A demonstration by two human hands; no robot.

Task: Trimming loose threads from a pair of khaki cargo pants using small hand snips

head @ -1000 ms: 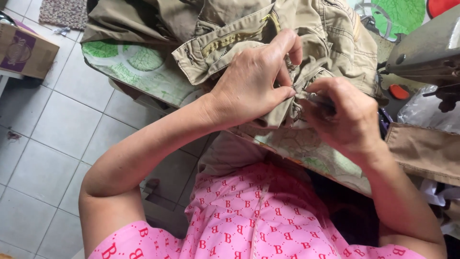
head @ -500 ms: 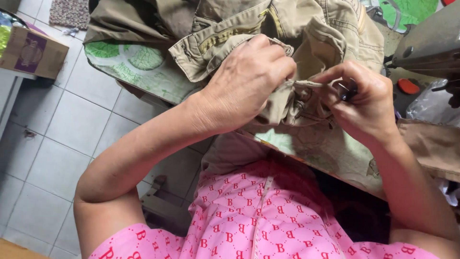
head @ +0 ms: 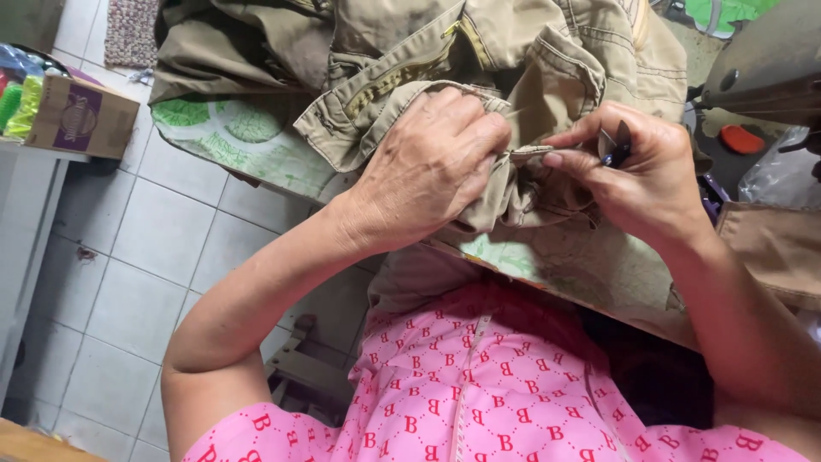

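Both hands work a bunched fold of the khaki trousers [head: 513, 60] lying on the counter [head: 248, 141] — the left hand [head: 432, 167] clenched on the cloth, the right hand [head: 637, 175] pinching the fold's edge while gripping small dark snips [head: 617, 144].

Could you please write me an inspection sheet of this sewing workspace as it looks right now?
Surface: table with green leaf-print cover, mostly under cloth.
Job's things: khaki garment, bunched, zipper showing; small dark tool.
Clutter: cardboard box on a side shelf; plastic bag.
Hands: left hand pinches the fabric; right hand holds the tool at the same fold.
Cables: nothing seen.
Surroundings: grey tiled floor, sewing machine, woven mat.
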